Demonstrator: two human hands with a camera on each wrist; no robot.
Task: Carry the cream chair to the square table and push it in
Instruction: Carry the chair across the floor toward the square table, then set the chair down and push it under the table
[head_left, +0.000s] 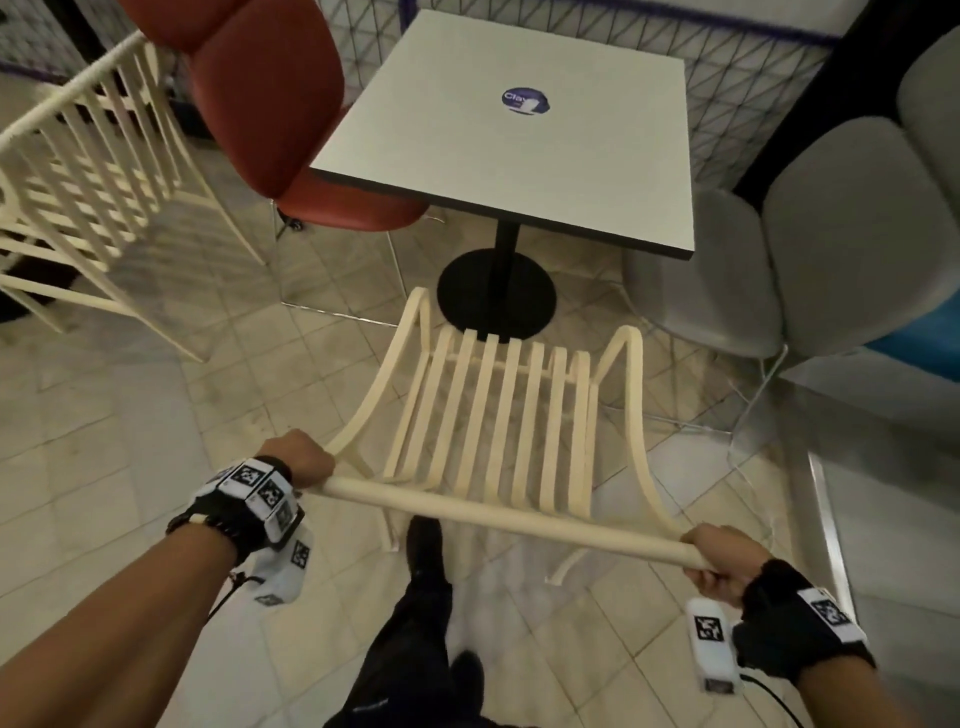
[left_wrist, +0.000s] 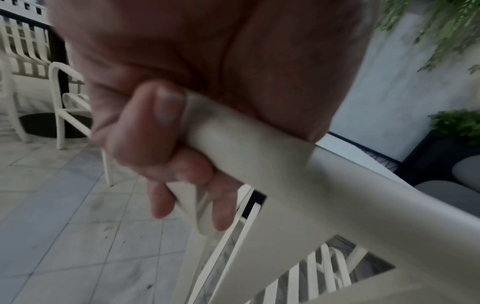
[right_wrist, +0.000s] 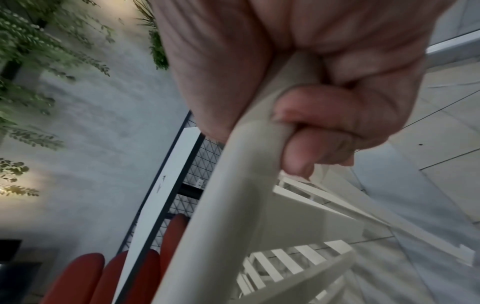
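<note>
- Left hand (head_left: 301, 457) and right hand (head_left: 719, 564) grip the top rail of a cream slatted chair (head_left: 498, 415).
- Beyond it stands a square white pedestal table (head_left: 519, 156), flanked by a red upholstered chair (head_left: 275, 104) and a grey upholstered chair (head_left: 831, 234).

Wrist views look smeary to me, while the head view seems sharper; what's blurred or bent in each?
Head view: mostly sharp, dim light, wide lens bowing the square table edges and the floor tiles. Left wrist view: the left hand and the cream chair rail are soft with motion blur. Right wrist view: the right hand looms close, plants and wall streaked.
</note>
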